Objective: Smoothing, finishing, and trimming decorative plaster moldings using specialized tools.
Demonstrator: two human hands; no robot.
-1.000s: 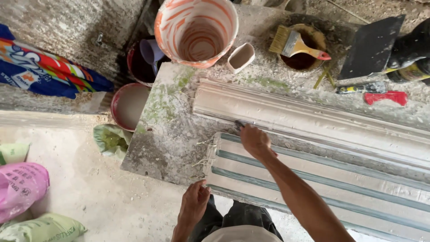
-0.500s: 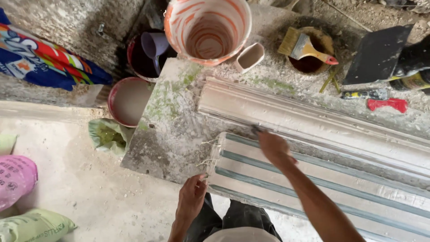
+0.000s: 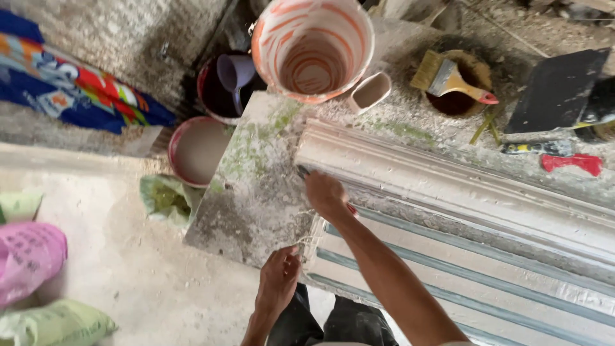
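Plaster cornice moulding (image 3: 448, 186) lies lengthwise along the bench (image 3: 256, 192), its near end close to the bench's left part. The right hand (image 3: 325, 195) rests against that end, fingers curled around a small dark tool (image 3: 302, 171) whose tip touches the moulding's end face; a red bit of handle shows just under the palm. The left hand (image 3: 277, 282) sits at the bench's near edge, fingers loosely bent and holding nothing, touching the corner of the ribbed white mould (image 3: 461, 282) that lies beside the moulding on the near side.

At the bench's far edge stands a large bucket (image 3: 312, 48) streaked orange and white, with a small white cup (image 3: 370, 90) just beside it, tipped on its side. Further right along the far side, a wide paintbrush (image 3: 448, 78) with a yellow and red handle lies across a round dark bowl (image 3: 458, 99). A black flat trowel (image 3: 556, 90) and a red-handled tool (image 3: 572, 163) lie toward the far right corner.

Off the bench's left edge, on the floor, are a dark bucket (image 3: 221, 96) holding a purple scoop (image 3: 234, 74), a red-rimmed basin (image 3: 195, 150) of pale mix, and a crumpled green bag (image 3: 168, 198). Well apart to the left lie a pink sack (image 3: 29, 256) and a green sack (image 3: 54, 323).
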